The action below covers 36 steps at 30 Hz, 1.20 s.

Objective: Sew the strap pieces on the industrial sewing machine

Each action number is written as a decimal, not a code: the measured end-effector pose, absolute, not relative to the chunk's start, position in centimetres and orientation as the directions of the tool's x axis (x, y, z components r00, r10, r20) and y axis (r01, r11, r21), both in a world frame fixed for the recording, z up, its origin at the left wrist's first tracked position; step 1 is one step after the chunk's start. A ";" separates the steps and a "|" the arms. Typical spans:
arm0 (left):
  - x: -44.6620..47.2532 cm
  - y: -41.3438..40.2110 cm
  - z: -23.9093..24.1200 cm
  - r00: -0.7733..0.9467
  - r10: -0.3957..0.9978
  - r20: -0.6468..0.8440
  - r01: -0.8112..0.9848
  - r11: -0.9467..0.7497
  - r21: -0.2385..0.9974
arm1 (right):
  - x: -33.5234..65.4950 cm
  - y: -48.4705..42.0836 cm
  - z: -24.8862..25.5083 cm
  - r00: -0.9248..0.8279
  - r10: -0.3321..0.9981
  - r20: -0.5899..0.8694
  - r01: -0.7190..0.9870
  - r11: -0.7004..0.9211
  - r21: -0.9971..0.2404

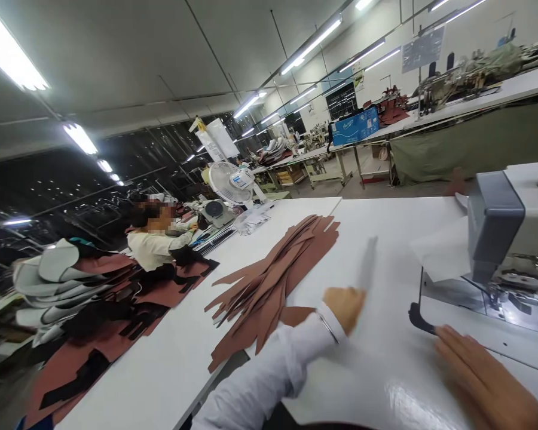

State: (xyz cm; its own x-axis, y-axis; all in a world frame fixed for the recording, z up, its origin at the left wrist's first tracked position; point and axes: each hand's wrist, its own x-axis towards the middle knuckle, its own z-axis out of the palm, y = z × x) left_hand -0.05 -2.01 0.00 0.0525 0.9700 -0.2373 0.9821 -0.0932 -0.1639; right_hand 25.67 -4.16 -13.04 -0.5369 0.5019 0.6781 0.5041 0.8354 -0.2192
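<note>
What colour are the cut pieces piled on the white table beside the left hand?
The cut pieces are reddish brown, seen in the head view.

- Can't name the grey streak [367,263] by the left hand [346,307]: too blurry.
- Can't follow the white sleeve [255,379] past the bottom edge.
- Can't see all of the right hand [484,373]: cut off at the corner.
- Can't see the whole sewing machine [497,209]: cut by the right edge.
- Can't read the small words on the blue box [355,126].

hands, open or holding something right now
Left hand: closed, holding a blurred grey strip.
Right hand: open, beside the black curved piece; whether they touch is unclear.
</note>
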 end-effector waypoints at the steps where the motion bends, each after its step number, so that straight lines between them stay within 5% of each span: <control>1: 2.4 -3.2 -0.5 0.280 0.925 -0.255 0.938 -0.320 -0.130 | 24.8 -3.9 -12.7 -0.570 0.462 0.679 0.504 0.850 -0.155; 4: 7.7 -6.7 -2.4 0.632 0.736 -0.242 0.755 -0.655 -0.020 | 23.4 -3.6 -12.1 -0.694 0.429 0.578 0.472 0.878 -0.085; 8: 9.2 -7.3 -3.6 0.799 0.520 -0.301 0.601 -0.694 0.396 | 25.2 -4.5 -11.7 -0.706 0.526 0.474 0.517 0.841 -0.162; 10: 9.3 -4.8 -3.9 0.850 0.484 -0.207 0.515 -0.682 0.519 | 26.5 -4.8 -11.0 -0.734 0.546 0.404 0.497 0.837 -0.228; 15: 12.0 3.7 -6.8 0.781 0.609 0.141 0.528 -0.764 0.372 | 27.9 -3.5 -9.7 -0.805 0.496 0.327 0.377 0.852 -0.363; 23: 14.4 6.6 -9.6 0.702 0.677 0.222 0.640 -0.736 0.220 | 27.9 -4.6 -11.6 -0.544 0.636 0.547 0.662 0.726 -0.186; 36: 14.9 6.9 -9.4 0.672 0.701 0.239 0.667 -0.713 0.215 | 28.4 -3.9 -11.3 -0.532 0.666 0.523 0.675 0.706 -0.212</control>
